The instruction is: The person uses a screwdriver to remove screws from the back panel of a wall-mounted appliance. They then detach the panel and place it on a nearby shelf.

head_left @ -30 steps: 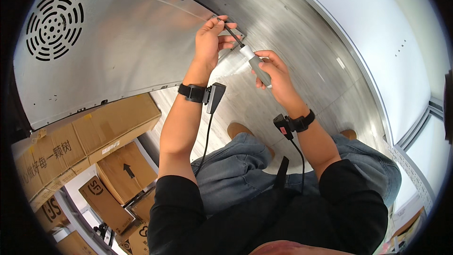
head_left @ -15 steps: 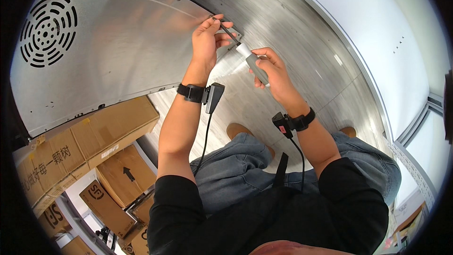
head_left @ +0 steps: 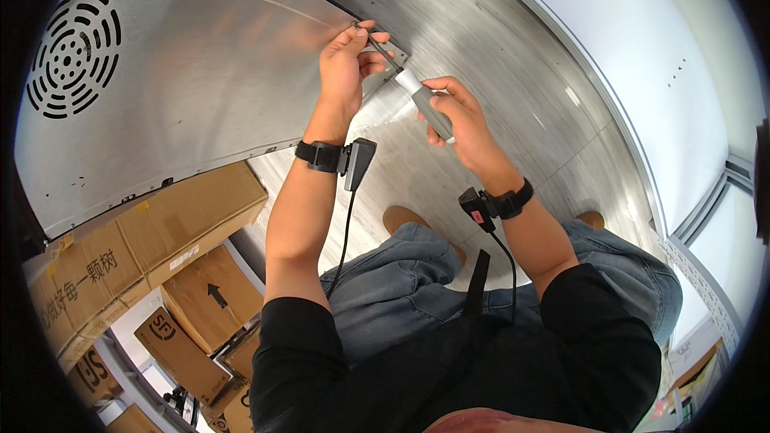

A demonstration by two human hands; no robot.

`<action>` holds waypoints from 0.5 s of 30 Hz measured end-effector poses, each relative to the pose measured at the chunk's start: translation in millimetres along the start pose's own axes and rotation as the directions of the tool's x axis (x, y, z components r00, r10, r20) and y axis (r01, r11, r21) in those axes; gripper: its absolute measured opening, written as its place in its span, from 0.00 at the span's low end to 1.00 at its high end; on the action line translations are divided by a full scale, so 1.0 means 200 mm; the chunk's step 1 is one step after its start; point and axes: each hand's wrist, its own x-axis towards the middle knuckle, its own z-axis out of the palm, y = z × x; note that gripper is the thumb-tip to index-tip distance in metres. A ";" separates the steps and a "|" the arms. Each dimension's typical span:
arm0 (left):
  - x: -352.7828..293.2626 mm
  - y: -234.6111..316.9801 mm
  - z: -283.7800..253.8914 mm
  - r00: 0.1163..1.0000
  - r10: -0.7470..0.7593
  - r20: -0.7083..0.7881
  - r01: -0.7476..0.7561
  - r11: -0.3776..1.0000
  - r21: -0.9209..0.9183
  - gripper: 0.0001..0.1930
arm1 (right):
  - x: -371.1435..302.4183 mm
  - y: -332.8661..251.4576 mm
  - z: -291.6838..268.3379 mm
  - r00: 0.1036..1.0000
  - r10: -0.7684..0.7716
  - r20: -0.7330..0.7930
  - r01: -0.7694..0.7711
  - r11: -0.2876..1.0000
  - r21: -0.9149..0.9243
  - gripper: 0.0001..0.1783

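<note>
My right hand [head_left: 461, 119] is wrapped round the grey and white handle of a screwdriver [head_left: 431, 112]. Its dark shaft slants up and left to my left hand [head_left: 345, 64]. There, thumb and forefinger pinch together at the shaft's tip, while the other fingers spread loosely beside it. A tiny dark bit shows at those fingertips, too small to name. Both hands are over the right end of a large silver metal panel [head_left: 216, 72], close to its far edge. Whether the fingertips touch the panel, I cannot tell.
Round vent slots [head_left: 76, 56] pierce the panel's left part. Cardboard boxes [head_left: 184, 228] are stacked below and left of it. A white curved partition [head_left: 642, 48] stands on the right, over a grey wood-look floor [head_left: 513, 56]. Cables hang from black straps on both wrists.
Both hands and the screwdriver have shifted slightly left and up in the picture. The panel has also slid a little left in view. The grips look the same.
</note>
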 end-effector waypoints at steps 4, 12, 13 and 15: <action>0.00 0.01 0.02 1.000 -0.007 -0.002 0.007 1.000 -0.009 0.13 | 0.00 0.00 -0.01 1.000 -0.001 0.006 0.000 1.000 0.019 0.15; 0.00 0.02 0.04 1.000 0.007 0.012 -0.007 1.000 -0.004 0.14 | -0.01 -0.02 -0.03 0.999 0.034 0.026 -0.037 0.993 0.115 0.15; -0.01 0.02 0.05 1.000 0.009 0.011 -0.008 1.000 -0.008 0.14 | -0.01 -0.02 -0.03 0.999 0.034 0.031 -0.037 0.993 0.116 0.15; -0.02 0.02 0.07 1.000 0.011 0.010 -0.011 1.000 -0.015 0.14 | -0.02 -0.03 -0.04 0.999 0.032 0.040 -0.036 0.992 0.117 0.15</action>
